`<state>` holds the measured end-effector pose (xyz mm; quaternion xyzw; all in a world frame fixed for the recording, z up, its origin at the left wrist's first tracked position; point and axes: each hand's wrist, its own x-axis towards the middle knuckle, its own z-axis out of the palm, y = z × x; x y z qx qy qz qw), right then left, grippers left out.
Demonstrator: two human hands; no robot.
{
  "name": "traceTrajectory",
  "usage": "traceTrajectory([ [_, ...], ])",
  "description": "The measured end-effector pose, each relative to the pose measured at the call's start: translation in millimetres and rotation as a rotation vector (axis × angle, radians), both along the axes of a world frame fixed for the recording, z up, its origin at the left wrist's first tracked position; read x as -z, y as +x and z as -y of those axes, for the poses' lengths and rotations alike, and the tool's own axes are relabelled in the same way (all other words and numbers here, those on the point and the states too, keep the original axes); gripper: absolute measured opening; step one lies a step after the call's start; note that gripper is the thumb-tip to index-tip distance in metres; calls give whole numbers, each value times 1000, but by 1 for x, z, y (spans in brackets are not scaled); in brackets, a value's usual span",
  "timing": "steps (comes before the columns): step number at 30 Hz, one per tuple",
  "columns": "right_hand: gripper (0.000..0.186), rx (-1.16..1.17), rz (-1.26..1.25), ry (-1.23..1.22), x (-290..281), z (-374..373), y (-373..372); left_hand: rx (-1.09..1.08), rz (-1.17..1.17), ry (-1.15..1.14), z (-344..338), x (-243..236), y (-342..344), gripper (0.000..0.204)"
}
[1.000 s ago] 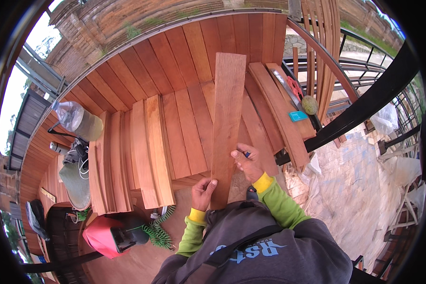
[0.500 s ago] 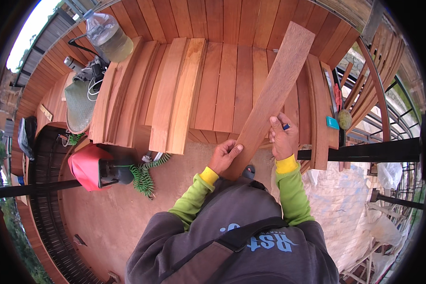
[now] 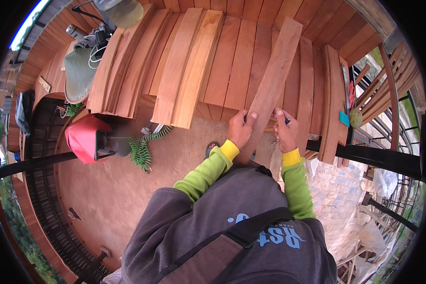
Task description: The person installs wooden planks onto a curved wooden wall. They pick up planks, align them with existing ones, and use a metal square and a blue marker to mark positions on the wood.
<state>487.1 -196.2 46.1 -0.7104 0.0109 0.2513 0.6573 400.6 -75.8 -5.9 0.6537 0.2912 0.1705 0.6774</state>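
Note:
A long reddish-brown plank point(image 3: 281, 61) slants from near my body up across the slatted bench. My left hand point(image 3: 241, 128) grips its lower part, thumb lying on the face. My right hand point(image 3: 286, 130) is closed around a small blue item point(image 3: 287, 121), perhaps a pen, with its fingertips at the plank's right edge. Beneath and beside the plank are the bench boards point(image 3: 232, 61). Loose boards lie on the bench, a pale pair point(image 3: 194, 66) left of the plank and others point(image 3: 329, 104) to its right.
A red-covered machine point(image 3: 87, 135) with a coiled green hose point(image 3: 139, 151) stands on the floor. A hat point(image 3: 80, 80), cables and a water bottle point(image 3: 118, 14) sit left. A cyan item point(image 3: 343, 118) lies right, near black railings point(image 3: 364, 156) and plastic sheets. A sandalled foot shows below.
The view has swung down and to the right. My left hand has moved up along the plank relative to my body, nearer my right hand, which still grips by the edge.

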Motion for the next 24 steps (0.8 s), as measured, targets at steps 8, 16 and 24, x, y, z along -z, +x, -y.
traceTrajectory([
  [8, 29, -101, 33, -91, 33, 41, -39, -34, -58, -92, 2, 28, 18, 29],
  [16, 26, 224, 122, -31, 41, 96, -48, 4, -96, -261, 3, 9, 36, 24],
  [24, 21, 673, 87, -10, 61, 150, -63, 27, -87, -341, 3, 10, 35, 19],
])
